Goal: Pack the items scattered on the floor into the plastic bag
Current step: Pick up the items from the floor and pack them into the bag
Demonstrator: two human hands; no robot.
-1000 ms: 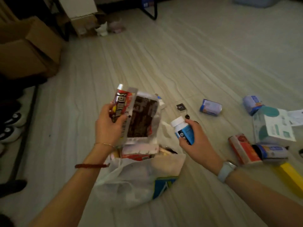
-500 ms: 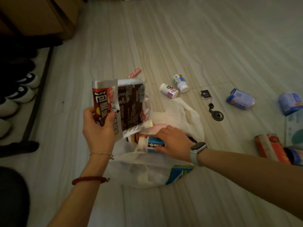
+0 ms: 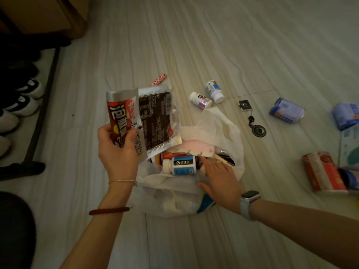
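A white plastic bag lies open on the floor in front of me. A white bottle with a blue label lies on its side in the bag's mouth, among other packed items. My left hand grips two red-and-black snack packets just above the bag's left edge. My right hand hovers over the bag's right side, fingers spread, holding nothing, just right of the bottle. Two small white bottles and a pink tube lie on the floor beyond the bag.
A black pendant on a cord lies right of the bag. Blue cans, a red can and a pale box sit at the right. Shoes on a rack line the left; a cardboard box stands far left.
My right hand carried the blue-label bottle into the bag, let go of it and drew back slightly to the right. My left hand kept hold of the packets.
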